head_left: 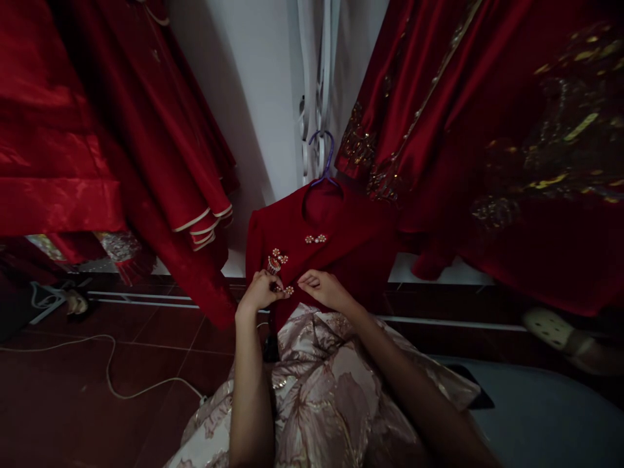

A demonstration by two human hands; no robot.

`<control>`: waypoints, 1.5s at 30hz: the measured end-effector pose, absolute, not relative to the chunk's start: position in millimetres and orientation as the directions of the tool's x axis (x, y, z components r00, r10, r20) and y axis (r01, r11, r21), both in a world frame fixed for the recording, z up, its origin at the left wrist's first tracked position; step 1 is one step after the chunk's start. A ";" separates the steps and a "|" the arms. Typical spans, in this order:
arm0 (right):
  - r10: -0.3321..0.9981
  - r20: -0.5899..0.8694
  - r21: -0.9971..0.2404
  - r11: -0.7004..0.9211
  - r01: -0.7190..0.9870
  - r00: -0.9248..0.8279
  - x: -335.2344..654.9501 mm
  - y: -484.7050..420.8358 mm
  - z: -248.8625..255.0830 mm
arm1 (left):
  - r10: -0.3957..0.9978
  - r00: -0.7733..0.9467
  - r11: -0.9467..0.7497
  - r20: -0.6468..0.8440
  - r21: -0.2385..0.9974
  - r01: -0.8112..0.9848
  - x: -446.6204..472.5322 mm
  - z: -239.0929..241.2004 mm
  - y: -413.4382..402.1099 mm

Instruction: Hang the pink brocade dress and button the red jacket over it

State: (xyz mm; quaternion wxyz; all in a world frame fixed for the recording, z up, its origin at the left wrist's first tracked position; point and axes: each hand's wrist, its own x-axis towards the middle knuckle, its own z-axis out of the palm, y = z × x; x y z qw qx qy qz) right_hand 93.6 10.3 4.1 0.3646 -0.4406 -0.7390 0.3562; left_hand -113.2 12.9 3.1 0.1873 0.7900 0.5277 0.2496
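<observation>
A dark red jacket (pixel 351 260) hangs from a purple hanger (pixel 327 159) in front of me. Beaded flower-shaped clasps decorate it: a pearl clasp (pixel 316 239) below the neckline and a larger cluster with a fan-like ornament (pixel 274 261) on the left side of the chest. My left hand (pixel 260 291) is closed, thumb and finger pinching at a small flower clasp (pixel 289 290) lower on the front. Just to the right, my right hand (pixel 325 290) has its fingertips pressed together close to that clasp; whatever they hold, if anything, is too small to make out.
Red garments (pixel 160 130) with pale trim hang at left, and sequined red garments (pixel 429 117) at right. Pale brocade fabric (pixel 322 390) spreads beneath my arms. A white cable (pixel 114 370) crosses the tiled floor. At right are a perforated clog (pixel 546 328) and a grey-blue surface (pixel 546 403).
</observation>
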 end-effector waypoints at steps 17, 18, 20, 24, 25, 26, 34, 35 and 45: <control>0.931 0.272 -0.884 0.342 0.319 -0.244 73.7 6.3 -13.1 | 0.894 0.310 -0.443 0.322 0.537 0.718 -104.1 21.1 7.0; 0.930 0.272 -0.883 0.343 0.320 -0.245 73.7 5.9 -12.4 | 0.908 0.314 -0.418 0.278 0.562 0.713 -104.5 21.1 6.8; 0.931 0.270 -0.884 0.340 0.321 -0.244 73.7 5.2 -11.6 | 0.928 0.317 -0.367 0.194 0.614 0.699 -105.5 20.5 6.5; 0.934 0.266 -0.884 0.335 0.326 -0.239 72.6 5.6 -13.8 | 0.938 0.304 -0.332 0.165 0.673 0.660 -105.4 16.8 7.5; 0.935 0.261 -0.885 0.331 0.327 -0.240 72.4 6.3 -14.8 | 0.942 0.296 -0.320 0.158 0.687 0.653 -105.0 15.4 8.0; 0.938 0.251 -0.887 0.322 0.330 -0.239 72.5 7.3 -15.6 | 0.947 0.285 -0.304 0.149 0.703 0.642 -104.6 13.9 8.5; 0.870 0.003 -0.955 0.149 0.258 -0.493 103.6 9.1 13.8 | 0.980 0.137 -0.175 0.145 0.954 0.244 -98.1 17.5 8.9; 0.829 -0.020 -0.955 0.149 0.256 -0.559 110.2 6.9 22.1 | 0.984 0.109 -0.155 0.140 0.977 0.144 -94.6 19.5 9.7; 0.707 -0.061 -0.952 0.170 0.253 -0.704 126.5 -4.4 51.2 | 0.999 0.001 0.041 -0.047 0.862 -0.506 -68.8 12.8 23.9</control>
